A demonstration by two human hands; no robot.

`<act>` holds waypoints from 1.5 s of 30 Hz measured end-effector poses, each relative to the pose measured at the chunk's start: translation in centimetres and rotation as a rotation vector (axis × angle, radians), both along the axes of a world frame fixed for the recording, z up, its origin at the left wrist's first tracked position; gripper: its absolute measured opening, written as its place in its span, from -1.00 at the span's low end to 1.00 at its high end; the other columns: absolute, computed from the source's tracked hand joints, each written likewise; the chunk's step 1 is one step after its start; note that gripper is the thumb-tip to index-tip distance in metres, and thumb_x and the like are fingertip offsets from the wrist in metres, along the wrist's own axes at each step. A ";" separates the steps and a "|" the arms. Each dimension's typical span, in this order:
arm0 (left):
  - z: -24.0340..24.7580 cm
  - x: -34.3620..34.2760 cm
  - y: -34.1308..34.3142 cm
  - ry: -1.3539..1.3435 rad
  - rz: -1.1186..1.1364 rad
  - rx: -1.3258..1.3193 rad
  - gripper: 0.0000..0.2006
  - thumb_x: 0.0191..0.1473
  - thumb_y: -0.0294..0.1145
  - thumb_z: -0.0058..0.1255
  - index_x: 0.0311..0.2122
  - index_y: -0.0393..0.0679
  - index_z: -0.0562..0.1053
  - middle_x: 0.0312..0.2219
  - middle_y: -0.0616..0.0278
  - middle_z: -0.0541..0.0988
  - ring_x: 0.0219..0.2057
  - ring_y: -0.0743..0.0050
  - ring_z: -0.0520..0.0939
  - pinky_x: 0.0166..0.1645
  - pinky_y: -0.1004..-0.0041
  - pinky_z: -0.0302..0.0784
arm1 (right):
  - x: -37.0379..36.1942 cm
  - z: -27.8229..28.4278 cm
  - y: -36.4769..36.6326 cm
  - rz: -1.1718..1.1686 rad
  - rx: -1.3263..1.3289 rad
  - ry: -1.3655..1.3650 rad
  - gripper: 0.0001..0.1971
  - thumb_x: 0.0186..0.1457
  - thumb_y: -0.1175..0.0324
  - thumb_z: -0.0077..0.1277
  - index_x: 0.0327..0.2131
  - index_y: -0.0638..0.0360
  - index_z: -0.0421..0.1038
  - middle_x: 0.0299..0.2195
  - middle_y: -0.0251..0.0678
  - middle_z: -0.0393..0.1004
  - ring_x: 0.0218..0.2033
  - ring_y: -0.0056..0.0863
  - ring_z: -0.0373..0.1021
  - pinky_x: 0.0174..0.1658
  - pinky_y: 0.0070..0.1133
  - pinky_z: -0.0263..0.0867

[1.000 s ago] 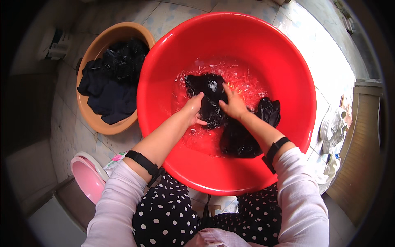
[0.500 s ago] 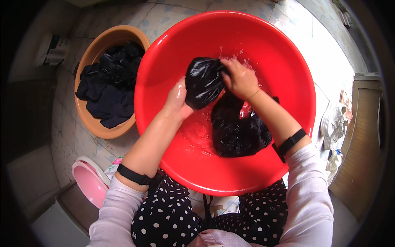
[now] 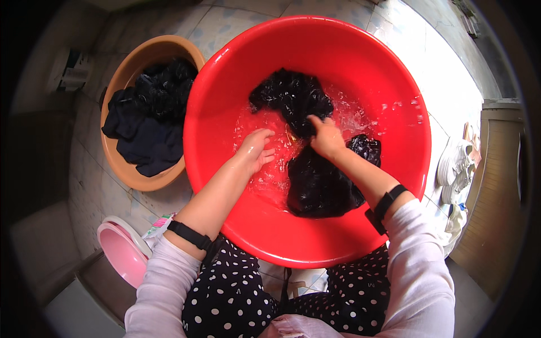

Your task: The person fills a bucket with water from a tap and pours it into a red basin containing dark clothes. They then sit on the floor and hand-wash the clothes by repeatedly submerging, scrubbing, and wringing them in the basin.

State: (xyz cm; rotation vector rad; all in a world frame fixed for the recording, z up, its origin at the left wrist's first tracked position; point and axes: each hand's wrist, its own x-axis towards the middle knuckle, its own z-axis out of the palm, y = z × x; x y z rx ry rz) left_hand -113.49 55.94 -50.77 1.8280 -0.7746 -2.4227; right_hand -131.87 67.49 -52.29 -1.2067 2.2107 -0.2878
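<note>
A wet black cloth (image 3: 293,96) lies in splashing water inside a large red basin (image 3: 225,186). My right hand (image 3: 328,138) is at its lower right edge, fingers apart, with the fingertips at or against the fabric; no firm grip shows. To the left of the cloth, my left hand (image 3: 256,151) is open over the water, fingers spread and holding nothing. A second black wet bundle of cloth (image 3: 324,183) sits below, partly under my right wrist and forearm.
An orange basin (image 3: 121,163) with dark clothes (image 3: 149,135) stands on the tiled floor at the left. Pink and white basins (image 3: 121,250) lean near my left elbow. White shoes (image 3: 453,169) stand at the right beside a brown wooden panel (image 3: 484,197).
Both hands held the bunched black cloth before. Now it has dropped and spread in the water, splashing; my left hand has let go and moved lower, and my right hand has also come down.
</note>
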 end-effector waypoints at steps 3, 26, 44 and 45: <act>-0.1 -1.0 -1.2 -0.013 0.124 0.131 -0.46 0.15 0.01 -0.09 0.18 0.00 0.25 0.05 0.05 0.39 0.04 0.02 0.44 0.08 0.07 0.37 | 5.7 5.3 0.5 0.221 -0.283 -0.203 -0.48 -0.10 0.39 0.03 0.04 0.03 0.32 -0.16 0.02 0.34 -0.24 0.07 0.41 -0.14 -0.23 0.40; 3.4 2.6 -0.7 -0.051 -0.221 -0.091 -0.43 0.07 -0.26 0.01 0.22 0.12 0.21 0.13 0.28 0.22 0.05 0.17 0.32 -0.01 0.04 0.39 | 5.7 -1.1 8.5 0.671 0.345 0.161 -0.09 0.10 -0.05 -0.10 0.31 0.28 -0.30 0.09 0.11 0.24 0.22 0.14 0.03 0.29 -0.14 -0.18; 9.1 6.9 -0.5 0.152 -0.572 -0.687 -0.66 0.01 -0.45 0.04 -0.05 -0.16 0.43 -0.19 0.22 0.55 -0.20 0.45 0.54 -0.11 0.47 0.46 | 3.6 6.3 8.5 0.594 0.268 -0.146 -0.40 -0.23 0.38 0.18 -0.02 0.15 0.23 -0.20 -0.07 0.50 -0.13 -0.06 0.42 -0.06 -0.30 0.33; 9.5 7.4 -0.7 0.214 -0.565 -0.787 -0.60 -0.07 -0.51 0.10 -0.04 -0.23 0.42 -0.17 0.10 0.54 -0.16 0.35 0.56 -0.03 0.43 0.47 | 2.9 8.8 9.0 0.520 0.184 -0.180 -0.39 -0.28 0.38 0.21 -0.05 0.16 0.25 -0.25 -0.01 0.49 -0.15 -0.03 0.42 -0.10 -0.32 0.36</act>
